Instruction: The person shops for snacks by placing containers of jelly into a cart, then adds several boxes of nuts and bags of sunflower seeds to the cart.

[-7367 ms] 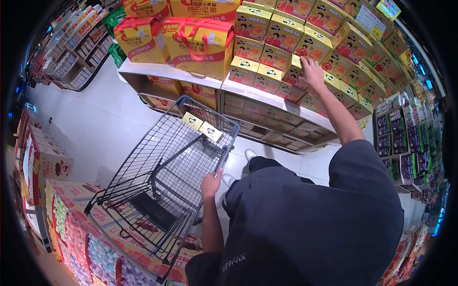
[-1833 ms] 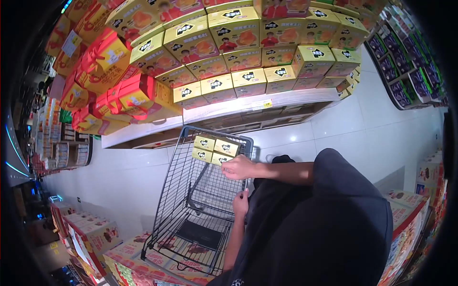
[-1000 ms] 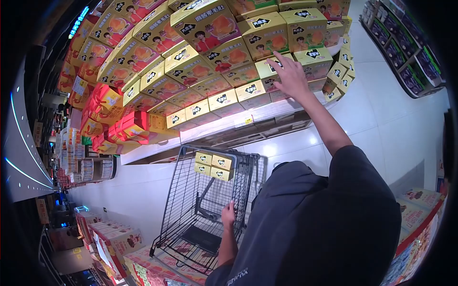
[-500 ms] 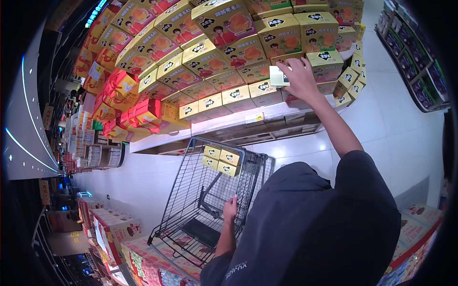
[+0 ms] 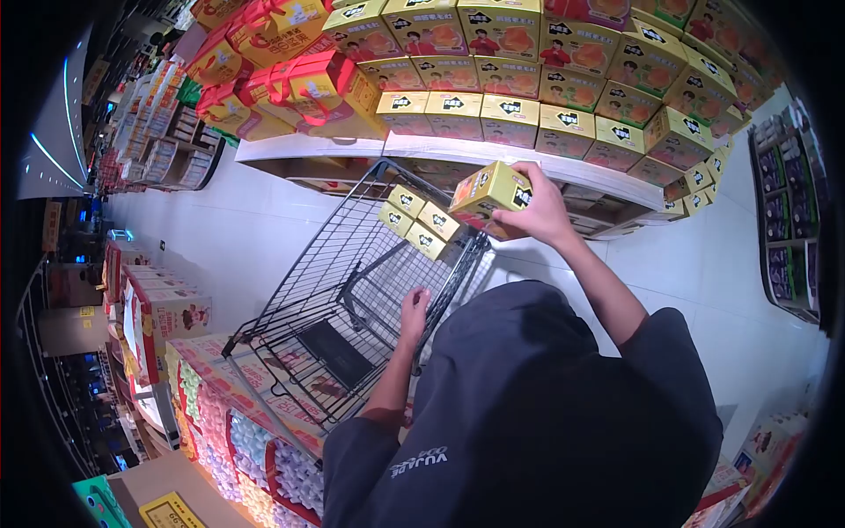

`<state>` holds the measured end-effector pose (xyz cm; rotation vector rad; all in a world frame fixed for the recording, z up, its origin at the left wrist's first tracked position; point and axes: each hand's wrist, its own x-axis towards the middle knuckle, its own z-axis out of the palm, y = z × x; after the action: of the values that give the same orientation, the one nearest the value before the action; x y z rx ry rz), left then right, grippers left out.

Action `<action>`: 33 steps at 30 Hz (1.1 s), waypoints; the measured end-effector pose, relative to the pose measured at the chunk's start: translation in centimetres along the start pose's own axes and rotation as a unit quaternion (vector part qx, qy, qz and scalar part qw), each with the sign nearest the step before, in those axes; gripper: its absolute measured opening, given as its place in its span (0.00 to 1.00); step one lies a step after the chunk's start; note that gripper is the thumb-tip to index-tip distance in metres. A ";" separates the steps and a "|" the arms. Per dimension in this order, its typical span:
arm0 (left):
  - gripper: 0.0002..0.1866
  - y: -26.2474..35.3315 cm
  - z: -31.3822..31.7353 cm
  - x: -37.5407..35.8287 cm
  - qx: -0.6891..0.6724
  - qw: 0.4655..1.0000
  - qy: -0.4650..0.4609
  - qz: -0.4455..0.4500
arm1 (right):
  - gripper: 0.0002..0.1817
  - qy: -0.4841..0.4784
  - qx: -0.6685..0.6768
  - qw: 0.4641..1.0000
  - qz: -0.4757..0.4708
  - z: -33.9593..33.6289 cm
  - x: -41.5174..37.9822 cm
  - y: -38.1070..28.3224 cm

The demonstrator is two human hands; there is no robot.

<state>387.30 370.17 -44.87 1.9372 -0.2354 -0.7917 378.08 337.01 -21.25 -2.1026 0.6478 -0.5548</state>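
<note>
1. Our right hand (image 5: 539, 207) has brought a yellow box (image 5: 491, 195) away from the display; half a second ago that hand was among the stacked boxes (image 5: 510, 114).
2. The box is now in mid-air, tilted, between the shelf (image 5: 431, 145) and us, near the far corner of the shopping cart (image 5: 290, 264). From this angle we cannot tell whether any of it is over the cart's rim.
3. Our right thumb and fingers are closed around the box, pinching it from opposite sides.
4. Our left hand (image 5: 414, 312) is beside the cart's near side rail, its fingers looking curled; we cannot tell whether they grip the rail.
5. Four similar boxes (image 5: 429, 224) sit together at the cart's far end, grouped as they were a moment ago. We judge that the change means the held box is out of its stack but still apart from those four.
6. Red-and-yellow gift boxes (image 5: 304, 88) stand on the display beside the stacked boxes, untouched by either hand.
</note>
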 end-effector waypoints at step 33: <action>0.29 -7.1 -10.8 12.1 -0.527 0.830 0.080 -0.167 | 0.20 -0.576 -0.358 0.735 0.017 30.4 -10.5 -1.2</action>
<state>402.05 375.66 -52.87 0.9590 0.5709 -0.7351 388.31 362.24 -38.42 -2.5443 0.1162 1.2001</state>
